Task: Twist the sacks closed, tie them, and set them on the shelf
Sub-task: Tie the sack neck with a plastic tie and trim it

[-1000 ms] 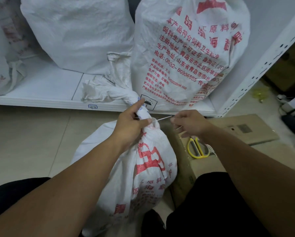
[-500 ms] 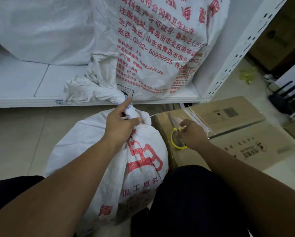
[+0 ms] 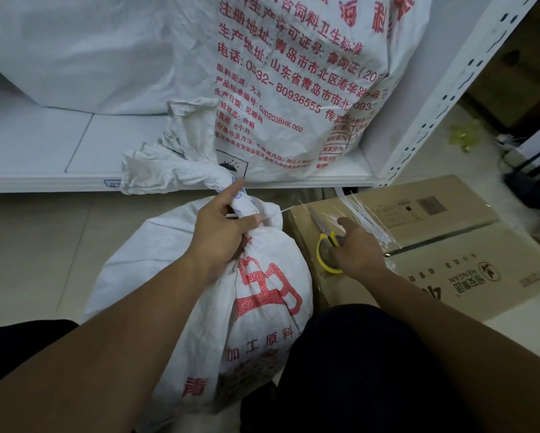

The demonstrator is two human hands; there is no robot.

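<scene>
Sack: on the floor, centre, below the shelf at 12 o'clock; neck twisted, tie round it, tail sticking out.
Left grip: clamped on the neck.
Right grip: on scissors lying on a box at 3 o'clock; whether closed, cannot tell.
Progress: twisted and apparently tied; trimming and shelving judged outstanding.

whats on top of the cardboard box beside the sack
On the cardboard box lie yellow-handled scissors and a bundle of white ties. The right hand covers part of the scissors' handles, so whether its fingers grip them cannot be seen.
</scene>
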